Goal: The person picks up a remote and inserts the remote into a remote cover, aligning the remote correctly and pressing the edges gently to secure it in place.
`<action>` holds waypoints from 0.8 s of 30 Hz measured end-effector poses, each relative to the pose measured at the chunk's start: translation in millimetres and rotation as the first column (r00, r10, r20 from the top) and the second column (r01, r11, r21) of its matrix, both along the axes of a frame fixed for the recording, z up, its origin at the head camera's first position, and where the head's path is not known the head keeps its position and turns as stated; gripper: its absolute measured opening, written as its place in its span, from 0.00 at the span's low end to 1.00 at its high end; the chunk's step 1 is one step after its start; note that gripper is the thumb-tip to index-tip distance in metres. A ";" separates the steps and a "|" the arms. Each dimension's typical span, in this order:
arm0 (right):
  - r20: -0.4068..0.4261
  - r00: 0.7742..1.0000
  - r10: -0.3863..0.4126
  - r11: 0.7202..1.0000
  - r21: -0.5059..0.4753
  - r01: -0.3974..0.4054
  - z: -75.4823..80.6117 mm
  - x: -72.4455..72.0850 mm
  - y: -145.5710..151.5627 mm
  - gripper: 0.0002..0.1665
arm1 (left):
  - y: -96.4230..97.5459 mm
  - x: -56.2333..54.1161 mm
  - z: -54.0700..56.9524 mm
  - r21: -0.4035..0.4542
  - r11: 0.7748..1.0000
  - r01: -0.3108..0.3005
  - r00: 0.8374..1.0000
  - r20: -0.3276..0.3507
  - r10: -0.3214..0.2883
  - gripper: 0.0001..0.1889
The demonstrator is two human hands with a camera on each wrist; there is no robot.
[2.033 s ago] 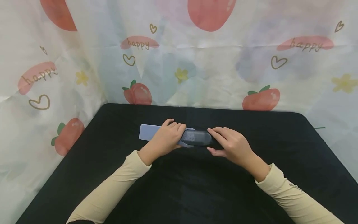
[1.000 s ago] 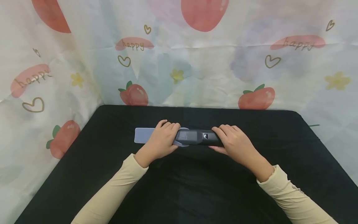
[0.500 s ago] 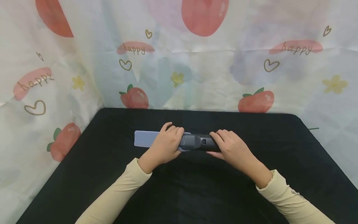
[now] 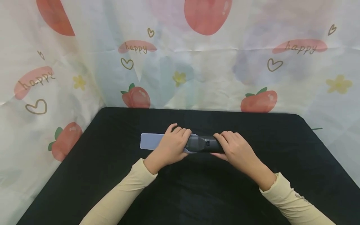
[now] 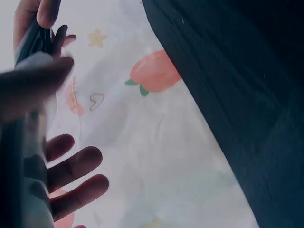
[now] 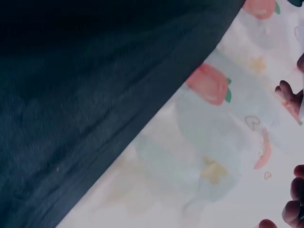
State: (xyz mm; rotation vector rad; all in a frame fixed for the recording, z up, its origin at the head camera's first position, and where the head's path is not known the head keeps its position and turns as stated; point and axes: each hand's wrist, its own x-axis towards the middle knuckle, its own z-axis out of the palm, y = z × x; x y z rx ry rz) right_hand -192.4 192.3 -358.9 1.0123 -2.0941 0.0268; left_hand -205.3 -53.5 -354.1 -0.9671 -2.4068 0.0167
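Head: gadget (image 4: 201,144) was over the black table (image 4: 180,193), roughly level; dark body, small notch on top, flat pale blue strip (image 4: 151,141) with rounded corners out past the left hand (image 4: 172,146). That hand gripped its middle; right hand (image 4: 237,151) gripped the black end.

Left wrist: gadget looked dark, blurry, edge-on; thumb (image 5: 40,84) lay across it.

Right wrist: fingers (image 6: 292,210) showed at right edge; couldn't tell their hold there. Strawberry-print curtain (image 6: 166,156) behind.

Behind and beside the black-covered tabletop (image 4: 194,193) stands a pale, lightly creased fabric backdrop (image 4: 213,68) printed with red fruits (image 4: 260,102), yellow flowers (image 4: 179,78), outlined hearts (image 4: 127,63) and, in the head view, 3 pink patches (image 4: 137,47) lettered "happy".
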 end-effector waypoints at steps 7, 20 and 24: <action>-0.046 0.999 -0.010 1.000 -0.027 0.009 5.4 -7.0 6.2 0.29 | -13.3 -6.3 10.2 0.033 0.999 -0.033 0.999 -0.023 0.034 0.39; 0.005 1.000 0.003 0.998 -0.065 -0.002 1.7 -4.8 6.3 0.37 | -17.2 -2.4 12.2 -0.012 0.995 0.102 0.994 -0.047 -0.103 0.30; 0.015 1.000 0.013 0.998 -0.064 -0.012 -0.9 -4.6 4.2 0.37 | -15.0 -1.7 10.3 -0.004 0.992 0.126 0.991 -0.034 -0.126 0.30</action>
